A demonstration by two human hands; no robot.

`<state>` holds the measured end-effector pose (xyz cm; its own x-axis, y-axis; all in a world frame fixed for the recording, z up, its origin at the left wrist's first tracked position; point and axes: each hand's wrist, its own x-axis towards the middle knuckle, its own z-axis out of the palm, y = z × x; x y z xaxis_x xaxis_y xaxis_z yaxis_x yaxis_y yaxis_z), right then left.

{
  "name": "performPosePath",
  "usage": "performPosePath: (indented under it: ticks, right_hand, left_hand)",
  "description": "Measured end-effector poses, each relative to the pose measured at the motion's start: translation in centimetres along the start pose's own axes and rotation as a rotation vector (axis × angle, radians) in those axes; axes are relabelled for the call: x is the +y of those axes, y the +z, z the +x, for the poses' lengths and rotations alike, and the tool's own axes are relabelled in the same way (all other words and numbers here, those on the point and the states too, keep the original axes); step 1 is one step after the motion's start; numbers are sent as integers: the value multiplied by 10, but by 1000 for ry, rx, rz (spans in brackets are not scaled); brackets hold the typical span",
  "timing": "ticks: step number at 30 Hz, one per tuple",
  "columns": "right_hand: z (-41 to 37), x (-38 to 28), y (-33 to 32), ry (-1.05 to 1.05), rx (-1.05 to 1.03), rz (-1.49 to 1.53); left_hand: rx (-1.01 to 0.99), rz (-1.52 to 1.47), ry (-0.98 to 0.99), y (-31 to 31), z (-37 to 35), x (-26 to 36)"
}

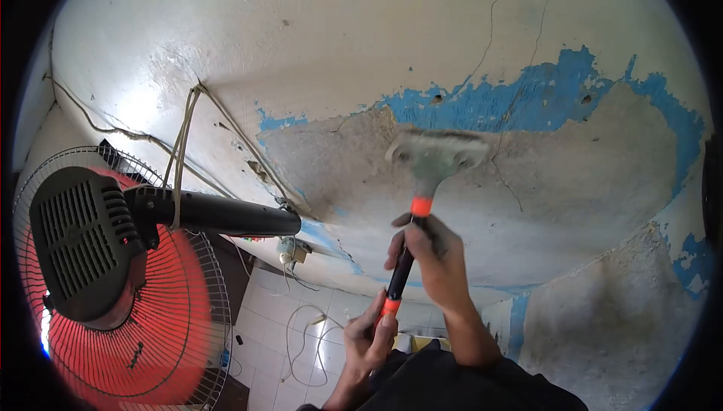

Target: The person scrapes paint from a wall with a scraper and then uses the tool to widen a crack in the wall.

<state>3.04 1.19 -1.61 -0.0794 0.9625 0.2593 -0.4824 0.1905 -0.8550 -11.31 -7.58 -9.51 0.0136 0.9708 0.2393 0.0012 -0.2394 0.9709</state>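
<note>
A long-handled scraper [404, 260] with a black shaft, orange bands and a wide grey-white head stands in front of the wall. My right hand [434, 253] is wrapped round the upper shaft, just below the head. Lower down, my left hand [370, 336] grips the orange lower end of the handle. The scraper head is over a bare grey patch [331, 158] of the wall, just under a strip of exposed blue paint [489, 106]. Whether its blade touches the wall cannot be told.
At the left, a fan [83, 245] with a red blade area and wire cage hangs by cords [181, 155] from the wall. A wall socket with a plug [292, 251] is below its black arm. A cable [290, 351] lies on the white tiled floor [263, 320].
</note>
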Motion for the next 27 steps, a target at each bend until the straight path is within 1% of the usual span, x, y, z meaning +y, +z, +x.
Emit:
performPosePath:
  ticks: [1,4,7,9,12,14,15,18,21,22,23,24,25,27]
  right_hand:
    - [3,-7,2,-34,20,8]
    - [5,-15,0,-46,22,-25]
    - [-5,2,-3,49,2,-41]
    - [-10,14,-2,107,15,-32]
    - [-3,1,3,10,10,3]
    - [-1,-5,4,23,7,-43]
    - [-1,-2,3,21,-2,-41]
    - [-9,13,3,62,7,-95]
    - [-8,18,5,52,9,-86]
    - [-5,18,5,41,5,-73]
    - [-1,10,9,-13,6,-41]
    - [1,6,11,-3,16,-43]
    - [3,3,12,3,25,-47]
    - [1,3,15,-2,20,-104]
  left_hand:
    - [-19,18,27,1,6,2]
    - [-42,14,95,4,9,0]
    - [-18,-36,-57,0,-11,-13]
    - [-30,-18,-91,-6,-10,-9]
    - [-19,-59,-108,-5,-7,7]
    - [-12,-67,-100,-1,-4,12]
    - [-3,-53,-59,0,-4,6]
    - [18,-142,-235,-6,-21,3]
    - [13,-110,-230,-11,-18,2]
    - [8,-91,-215,-10,-13,7]
    - [1,-73,-201,-10,-4,16]
    - [-8,-56,-186,-9,0,20]
    - [8,-93,-223,-8,-1,19]
    - [20,-123,-212,-8,-5,9]
